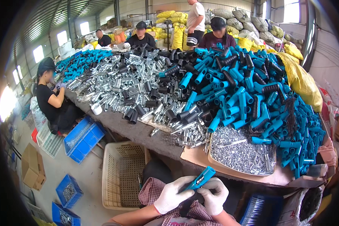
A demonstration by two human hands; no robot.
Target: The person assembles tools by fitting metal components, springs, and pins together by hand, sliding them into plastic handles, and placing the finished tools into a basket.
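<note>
A teal plastic tool handle (205, 176) with an open tube end is tilted up to the right above my lap. Wrapped round its lower end is my left hand (174, 196), in a white glove. A bit of metal shows in a slot in the handle's side. My right hand (215, 196), also gloved in white, is closed in a pinch right against the handle's lower side. What its fingertips hold, if anything, is hidden. Just beyond my hands, a shallow tray (229, 168) full of small metal parts sits at the table's near edge.
Teal handles (233, 101) are heaped on the right of the table, with metal tubes (113, 81) and black sleeves (151, 103) at its middle. A cream plastic basket (108, 177) stands left of my knees; blue crates (83, 141) stand farther left. Several people work around the table.
</note>
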